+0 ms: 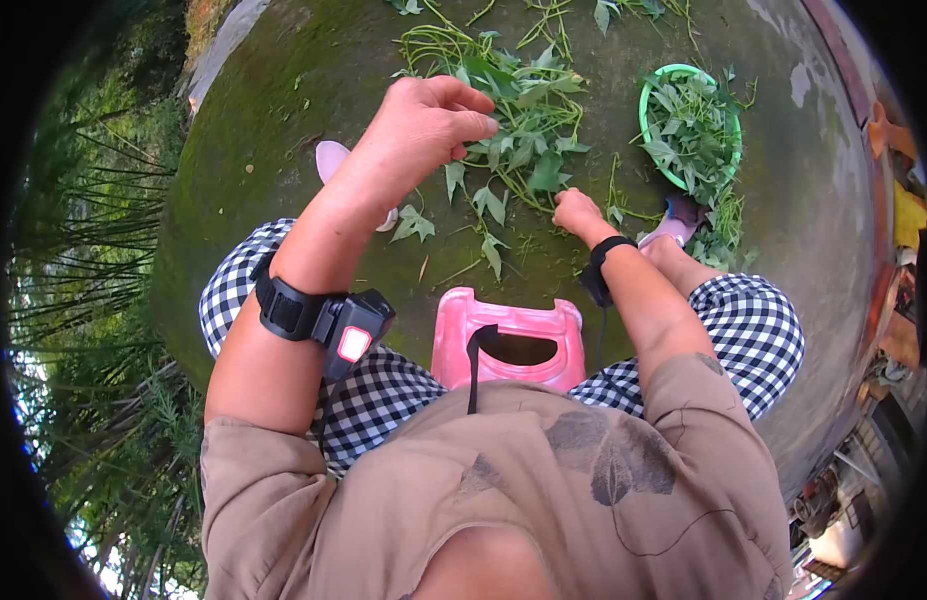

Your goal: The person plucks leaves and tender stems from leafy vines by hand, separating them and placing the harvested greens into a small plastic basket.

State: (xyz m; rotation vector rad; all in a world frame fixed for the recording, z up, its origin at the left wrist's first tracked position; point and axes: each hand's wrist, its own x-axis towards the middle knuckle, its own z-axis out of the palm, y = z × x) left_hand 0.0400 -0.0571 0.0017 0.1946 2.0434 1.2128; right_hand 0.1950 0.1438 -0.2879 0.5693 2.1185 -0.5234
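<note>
My left hand (pixel 436 118) reaches over a pile of leafy green vines (pixel 534 110) on the ground. Its thumb and fingers are pinched together at the pile's left side; what they hold, if anything, is hidden. Lower and to the right, my right hand (pixel 581 213) is closed at the pile's near edge, where a leafy stem (pixel 532 200) runs into its fingers. The leaves are lobed and pointed, like sweet potato leaves. Loose leaves (pixel 414 224) lie on the ground below my left hand. A green-rimmed basket (pixel 645 110) full of picked leaves stands to the right.
Between my knees is a pink plastic stool (pixel 564 325) with a handle slot. More stems (pixel 724 225) lie below the basket, beside my right foot (pixel 674 228). The ground (pixel 284 150) is mossy concrete. Bushes (pixel 104 300) grow along the left; assorted clutter (pixel 899 340) lines the right edge.
</note>
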